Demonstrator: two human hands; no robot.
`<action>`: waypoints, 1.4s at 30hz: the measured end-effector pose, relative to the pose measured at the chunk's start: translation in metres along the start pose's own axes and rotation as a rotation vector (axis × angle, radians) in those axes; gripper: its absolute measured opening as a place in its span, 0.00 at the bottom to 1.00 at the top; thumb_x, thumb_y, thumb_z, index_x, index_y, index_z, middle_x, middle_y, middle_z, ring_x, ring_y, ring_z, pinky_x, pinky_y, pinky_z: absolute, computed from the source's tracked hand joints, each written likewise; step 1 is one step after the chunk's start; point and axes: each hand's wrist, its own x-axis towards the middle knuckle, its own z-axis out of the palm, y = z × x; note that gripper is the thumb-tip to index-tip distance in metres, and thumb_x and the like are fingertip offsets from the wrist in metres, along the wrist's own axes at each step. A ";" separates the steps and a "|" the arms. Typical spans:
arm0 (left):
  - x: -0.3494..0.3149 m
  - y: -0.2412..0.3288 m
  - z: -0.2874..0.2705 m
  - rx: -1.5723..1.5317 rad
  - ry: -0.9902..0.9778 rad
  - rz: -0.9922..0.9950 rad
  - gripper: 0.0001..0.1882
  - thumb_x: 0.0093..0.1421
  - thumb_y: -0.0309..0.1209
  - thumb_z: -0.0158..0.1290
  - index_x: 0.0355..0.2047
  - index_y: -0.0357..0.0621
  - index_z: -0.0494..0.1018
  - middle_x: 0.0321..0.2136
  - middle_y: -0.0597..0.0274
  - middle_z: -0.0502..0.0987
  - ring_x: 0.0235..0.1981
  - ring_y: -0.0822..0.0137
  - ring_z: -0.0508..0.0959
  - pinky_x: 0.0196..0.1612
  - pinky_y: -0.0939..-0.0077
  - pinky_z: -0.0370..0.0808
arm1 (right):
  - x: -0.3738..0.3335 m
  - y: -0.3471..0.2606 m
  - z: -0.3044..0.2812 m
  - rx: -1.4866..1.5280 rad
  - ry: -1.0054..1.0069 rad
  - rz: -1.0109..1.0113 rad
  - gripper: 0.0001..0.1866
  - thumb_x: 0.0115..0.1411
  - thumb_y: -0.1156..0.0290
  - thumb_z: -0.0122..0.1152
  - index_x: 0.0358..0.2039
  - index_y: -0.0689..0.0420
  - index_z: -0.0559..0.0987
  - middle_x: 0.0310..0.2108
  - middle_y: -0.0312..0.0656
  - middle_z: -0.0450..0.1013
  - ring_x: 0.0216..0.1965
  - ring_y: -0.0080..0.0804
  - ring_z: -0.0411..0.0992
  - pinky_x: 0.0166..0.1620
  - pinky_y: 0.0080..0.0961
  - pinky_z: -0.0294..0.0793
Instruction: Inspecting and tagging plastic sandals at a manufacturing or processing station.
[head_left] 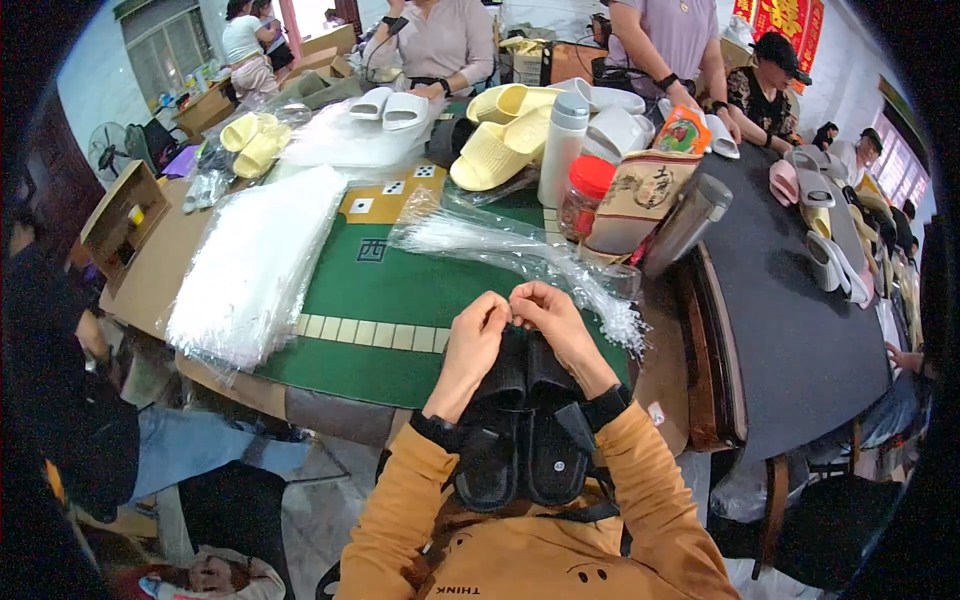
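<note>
A pair of black slippers (488, 462) rests at the table's front edge, close against my body, toes toward me. Above their far ends, my left hand (472, 345) and my right hand (562, 325) meet with thumbs and fingertips pinched together. Whatever lies between the fingertips is too small to make out. Just beyond my hands lies a bundle of thin clear plastic strands (480, 238) in a torn bag, its loose ends spilling beside my right hand. A green mat (350, 285) with a row of pale tiles printed on it covers the table here.
A stack of clear plastic bags (255, 265) lies at the left. Beyond my right hand stand a red-lidded jar (583, 195), a white bottle (565, 145), a paper bag (645, 200) and a steel flask (690, 225). Yellow slippers (505, 145) lie farther back. Several people sit or stand around the tables.
</note>
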 end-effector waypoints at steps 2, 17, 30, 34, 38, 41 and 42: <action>-0.003 0.003 0.001 0.044 0.015 -0.017 0.07 0.64 0.26 0.47 0.28 0.39 0.69 0.22 0.71 0.67 0.25 0.79 0.63 0.29 0.82 0.61 | -0.001 0.004 -0.004 -0.024 -0.006 -0.002 0.07 0.61 0.69 0.59 0.36 0.60 0.76 0.28 0.31 0.73 0.29 0.16 0.69 0.33 0.14 0.66; -0.003 0.001 -0.002 -0.032 0.064 0.008 0.07 0.64 0.24 0.48 0.40 0.35 0.72 0.32 0.62 0.75 0.32 0.74 0.73 0.37 0.79 0.72 | 0.006 0.017 0.007 -0.103 0.254 -0.211 0.05 0.60 0.73 0.58 0.34 0.60 0.75 0.29 0.36 0.74 0.29 0.20 0.72 0.32 0.21 0.72; 0.002 0.001 0.005 -0.018 -0.030 0.044 0.08 0.65 0.24 0.47 0.42 0.34 0.72 0.38 0.62 0.76 0.40 0.72 0.75 0.46 0.80 0.70 | -0.166 -0.176 -0.017 -0.747 0.032 -0.527 0.17 0.57 0.75 0.60 0.48 0.60 0.74 0.47 0.48 0.71 0.49 0.45 0.71 0.51 0.34 0.72; -0.002 -0.004 -0.007 -0.012 -0.024 0.029 0.07 0.65 0.23 0.46 0.39 0.34 0.73 0.37 0.62 0.76 0.40 0.71 0.75 0.46 0.79 0.70 | -0.211 -0.238 -0.066 -0.864 0.382 -0.342 0.13 0.57 0.74 0.60 0.44 0.59 0.78 0.40 0.43 0.76 0.43 0.33 0.75 0.45 0.28 0.74; -0.001 0.002 -0.003 0.012 -0.072 0.055 0.06 0.64 0.22 0.47 0.36 0.34 0.74 0.33 0.62 0.77 0.37 0.72 0.75 0.45 0.79 0.71 | -0.231 -0.258 -0.165 -1.111 0.783 -0.263 0.13 0.58 0.72 0.60 0.44 0.60 0.79 0.39 0.43 0.76 0.40 0.30 0.76 0.43 0.27 0.75; 0.001 0.006 -0.001 0.034 -0.101 0.054 0.06 0.64 0.22 0.46 0.36 0.34 0.74 0.33 0.63 0.76 0.37 0.73 0.75 0.44 0.78 0.71 | -0.233 -0.256 -0.254 -1.290 0.922 -0.133 0.12 0.56 0.71 0.60 0.41 0.60 0.79 0.39 0.45 0.76 0.41 0.38 0.75 0.47 0.31 0.73; 0.001 0.005 -0.003 0.045 -0.093 0.050 0.06 0.64 0.22 0.46 0.36 0.34 0.74 0.33 0.62 0.76 0.36 0.73 0.75 0.44 0.79 0.72 | -0.230 -0.250 -0.283 -1.291 0.916 -0.135 0.12 0.56 0.71 0.60 0.41 0.60 0.79 0.39 0.45 0.76 0.41 0.38 0.75 0.47 0.31 0.73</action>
